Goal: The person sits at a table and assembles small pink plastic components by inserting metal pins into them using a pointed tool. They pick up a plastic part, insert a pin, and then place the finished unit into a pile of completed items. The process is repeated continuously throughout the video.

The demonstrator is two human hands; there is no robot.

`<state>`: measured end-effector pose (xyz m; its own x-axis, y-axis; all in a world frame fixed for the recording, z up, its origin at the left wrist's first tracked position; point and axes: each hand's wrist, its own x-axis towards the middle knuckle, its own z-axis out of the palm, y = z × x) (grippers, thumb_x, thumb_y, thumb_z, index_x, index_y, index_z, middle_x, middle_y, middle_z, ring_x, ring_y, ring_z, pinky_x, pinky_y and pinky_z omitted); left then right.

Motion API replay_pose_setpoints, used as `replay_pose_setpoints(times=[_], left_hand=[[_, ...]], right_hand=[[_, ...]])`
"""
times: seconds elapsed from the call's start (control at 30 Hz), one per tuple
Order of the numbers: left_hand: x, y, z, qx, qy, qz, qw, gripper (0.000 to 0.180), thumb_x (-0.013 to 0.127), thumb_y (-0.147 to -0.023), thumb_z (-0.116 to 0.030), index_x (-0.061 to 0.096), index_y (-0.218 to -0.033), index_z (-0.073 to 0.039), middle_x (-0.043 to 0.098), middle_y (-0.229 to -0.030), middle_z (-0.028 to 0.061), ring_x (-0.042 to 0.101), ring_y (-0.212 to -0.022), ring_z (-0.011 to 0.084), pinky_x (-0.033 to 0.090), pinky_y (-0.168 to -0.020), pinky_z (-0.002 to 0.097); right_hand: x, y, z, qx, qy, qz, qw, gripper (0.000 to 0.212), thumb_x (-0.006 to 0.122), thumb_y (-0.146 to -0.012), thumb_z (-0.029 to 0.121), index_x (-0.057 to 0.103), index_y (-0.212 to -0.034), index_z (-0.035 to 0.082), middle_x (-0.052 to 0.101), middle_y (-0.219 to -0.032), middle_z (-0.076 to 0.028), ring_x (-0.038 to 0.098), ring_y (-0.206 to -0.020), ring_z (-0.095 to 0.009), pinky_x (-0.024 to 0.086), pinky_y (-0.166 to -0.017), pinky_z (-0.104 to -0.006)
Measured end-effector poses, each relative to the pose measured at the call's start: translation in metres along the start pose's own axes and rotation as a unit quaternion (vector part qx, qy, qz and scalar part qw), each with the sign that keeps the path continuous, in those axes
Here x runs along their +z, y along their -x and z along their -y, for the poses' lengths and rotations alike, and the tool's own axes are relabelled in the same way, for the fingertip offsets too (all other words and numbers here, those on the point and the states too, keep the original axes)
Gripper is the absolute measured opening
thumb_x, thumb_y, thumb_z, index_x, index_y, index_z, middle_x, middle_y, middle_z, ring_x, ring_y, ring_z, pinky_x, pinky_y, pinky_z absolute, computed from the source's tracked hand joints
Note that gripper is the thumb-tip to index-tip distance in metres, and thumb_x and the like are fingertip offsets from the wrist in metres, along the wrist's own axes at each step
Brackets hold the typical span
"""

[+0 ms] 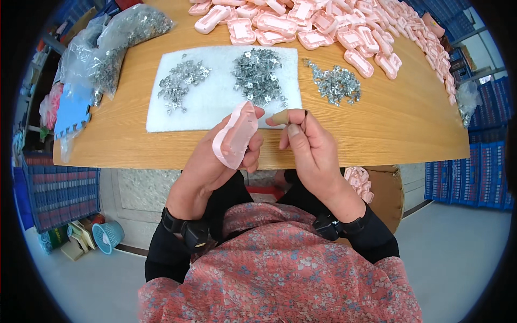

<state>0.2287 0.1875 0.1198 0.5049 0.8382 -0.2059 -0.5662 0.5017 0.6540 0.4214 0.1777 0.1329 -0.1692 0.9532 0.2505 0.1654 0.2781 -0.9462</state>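
My left hand (pixel 202 161) holds a pale pink plastic shell (pixel 242 134) tilted on its edge, its hollow side turned toward my right hand. My right hand (pixel 315 151) is just to the right of the shell, apart from it. Its thumb and fingers are pinched together, and a tan cover wraps the index fingertip. Whatever may be between those fingers is too small to make out. Beyond both hands lies a white foam mat (pixel 215 116), bearing a left heap of small metal clips (pixel 183 78) and a denser metal heap (pixel 258 75). Another metal heap (pixel 336 85) sits on bare wood.
Many pink shells (pixel 301 21) cover the far and right parts of the wooden table (pixel 388 124). Clear bags of metal parts (pixel 116 48) stand at its left edge. Below right is a cardboard box (pixel 388 196) with pink shells. Blue crates (pixel 62 188) are stacked on both sides.
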Motion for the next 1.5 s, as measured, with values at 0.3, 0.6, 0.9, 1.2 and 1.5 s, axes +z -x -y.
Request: replay_pose_setpoints(times=[0.3, 0.6, 0.9, 1.2, 1.5], left_hand=[[0.007, -0.001, 0.0, -0.031, 0.04, 0.0, 0.999, 0.041, 0.049, -0.103, -0.036, 0.051, -0.13, -0.005, 0.052, -0.081, 0.0026, 0.048, -0.062, 0.0113, 0.042, -0.055, 0.027], [0.015, -0.013, 0.019, 0.105, -0.216, -0.132, 0.962, 0.033, 0.043, -0.104, -0.024, 0.047, -0.131, -0.005, 0.055, -0.119, 0.007, 0.058, -0.089, 0.0134, 0.049, -0.071, 0.0272], [0.033, -0.007, 0.006, 0.086, -0.245, -0.003, 0.966, 0.046, 0.052, -0.099, -0.015, 0.038, -0.142, -0.005, 0.058, -0.12, 0.011, 0.06, -0.107, 0.02, 0.051, -0.089, 0.0323], [0.035, -0.003, -0.017, -0.188, -0.253, 0.152, 0.937, 0.064, 0.054, -0.102, -0.036, 0.03, -0.153, -0.007, 0.061, -0.107, 0.0058, 0.06, -0.087, 0.0114, 0.049, -0.08, 0.0254], [0.016, 0.003, 0.005, -0.086, -0.232, 0.064, 0.967, 0.052, 0.058, -0.1, -0.029, 0.047, -0.142, -0.001, 0.062, -0.097, 0.0045, 0.061, -0.083, 0.0125, 0.051, -0.076, 0.0269]], right_hand=[[0.007, 0.001, 0.012, -0.035, -0.013, 0.026, 0.999, 0.02, 0.046, -0.094, 0.0, 0.058, -0.11, 0.0, 0.065, -0.079, -0.009, 0.066, -0.074, -0.018, 0.051, -0.065, -0.0303], [0.008, 0.001, 0.018, -0.153, 0.181, 0.035, 0.971, 0.041, 0.078, -0.077, 0.019, 0.057, -0.109, 0.004, 0.063, -0.085, -0.013, 0.067, -0.077, -0.03, 0.054, -0.067, -0.0376], [-0.048, 0.014, 0.019, 0.05, -0.035, 0.012, 0.998, 0.021, 0.065, -0.085, 0.008, 0.061, -0.104, 0.001, 0.066, -0.087, -0.01, 0.066, -0.078, -0.014, 0.052, -0.071, -0.0285], [-0.056, 0.022, 0.012, 0.055, 0.027, -0.004, 0.998, 0.025, 0.069, -0.089, 0.012, 0.065, -0.112, 0.004, 0.065, -0.086, 0.0, 0.06, -0.079, -0.007, 0.05, -0.069, -0.0251], [-0.139, -0.018, -0.051, -0.003, 0.444, -0.127, 0.887, 0.014, 0.068, -0.086, 0.011, 0.068, -0.099, 0.004, 0.065, -0.087, -0.013, 0.063, -0.076, -0.028, 0.051, -0.069, -0.0359]])
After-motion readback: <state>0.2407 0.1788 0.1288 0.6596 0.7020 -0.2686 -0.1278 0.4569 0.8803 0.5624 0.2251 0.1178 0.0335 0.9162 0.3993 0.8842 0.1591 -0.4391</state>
